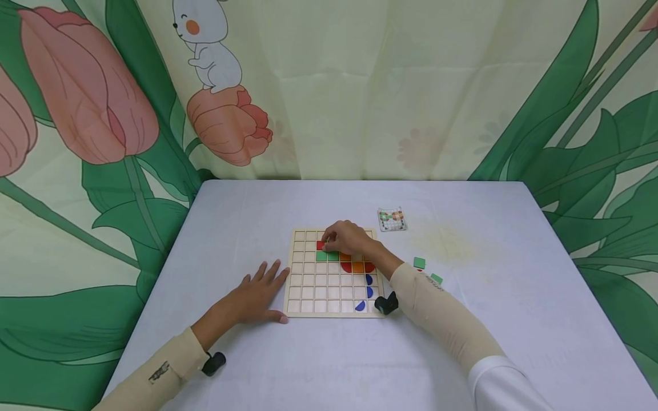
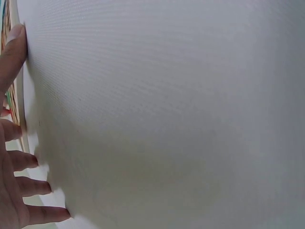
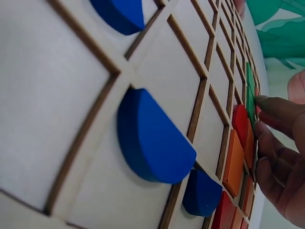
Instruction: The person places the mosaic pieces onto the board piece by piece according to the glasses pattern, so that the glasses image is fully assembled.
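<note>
A wooden grid board [image 1: 303, 291] lies on the table with coloured pieces in its cells. My right hand [image 1: 346, 237] reaches over its far part, thumb and fingertips bent together at a red piece [image 1: 320, 245]; the fingers partly cover it. Green squares [image 1: 321, 256] sit just below, and orange pieces [image 3: 233, 162] are nearer the wrist. Blue half-round pieces [image 3: 155, 138] lie along the board's right side. My left hand [image 1: 257, 299] rests with spread fingers at the board's left edge, its thumb [image 2: 14, 47] against the frame.
A small pattern card [image 1: 392, 219] lies beyond the board's far right corner. Loose green pieces [image 1: 419, 263] lie to the right, partly by the right sleeve [image 1: 442, 314]. The white table [image 1: 247, 217] ends at a printed curtain [image 1: 334, 114].
</note>
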Demonstrator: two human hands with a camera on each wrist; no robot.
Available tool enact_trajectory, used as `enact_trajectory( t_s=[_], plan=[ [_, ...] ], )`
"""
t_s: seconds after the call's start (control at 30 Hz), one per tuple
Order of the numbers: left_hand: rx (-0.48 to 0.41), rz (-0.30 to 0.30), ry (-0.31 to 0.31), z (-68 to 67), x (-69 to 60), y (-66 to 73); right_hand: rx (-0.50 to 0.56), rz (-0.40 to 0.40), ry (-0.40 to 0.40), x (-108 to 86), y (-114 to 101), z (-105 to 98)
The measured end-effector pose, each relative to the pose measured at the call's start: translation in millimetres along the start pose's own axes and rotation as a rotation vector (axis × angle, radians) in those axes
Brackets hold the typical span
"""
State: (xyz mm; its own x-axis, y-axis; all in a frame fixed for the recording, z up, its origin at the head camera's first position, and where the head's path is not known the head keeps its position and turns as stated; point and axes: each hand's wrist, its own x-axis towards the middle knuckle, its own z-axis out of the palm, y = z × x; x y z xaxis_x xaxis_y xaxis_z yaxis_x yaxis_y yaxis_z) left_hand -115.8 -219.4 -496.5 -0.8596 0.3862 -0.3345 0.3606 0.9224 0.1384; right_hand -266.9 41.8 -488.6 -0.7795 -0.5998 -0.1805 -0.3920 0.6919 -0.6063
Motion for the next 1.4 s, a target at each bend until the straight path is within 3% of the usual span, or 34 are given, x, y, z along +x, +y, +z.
enact_trajectory(
  t_s=[0.3, 0.53, 1.03, 1.2, 1.4],
  plan=[
    [0.009, -0.007, 0.002, -1.4, -0.1, 2.1, 0.087, -0.059, -0.024, -10.6, 8.8, -7.4],
    [0.007, -0.009, 0.002, 0.2, 0.4, 2.7, 0.130, -0.079, -0.011, -34.0, 32.2, -18.5],
    [0.000, -0.009, -0.003, -2.8, -0.8, 2.9, 0.123, 0.140, 0.069, -113.8, 92.7, -46.9],
    [0.000, -0.012, -0.006, -1.7, -0.2, 2.3, 0.125, 0.176, 0.082, -136.7, 116.6, -51.1],
    [0.002, -0.014, -0.005, -0.6, -0.1, 2.5, 0.070, 0.159, 0.100, -154.9, 136.6, -54.9]
  ],
)
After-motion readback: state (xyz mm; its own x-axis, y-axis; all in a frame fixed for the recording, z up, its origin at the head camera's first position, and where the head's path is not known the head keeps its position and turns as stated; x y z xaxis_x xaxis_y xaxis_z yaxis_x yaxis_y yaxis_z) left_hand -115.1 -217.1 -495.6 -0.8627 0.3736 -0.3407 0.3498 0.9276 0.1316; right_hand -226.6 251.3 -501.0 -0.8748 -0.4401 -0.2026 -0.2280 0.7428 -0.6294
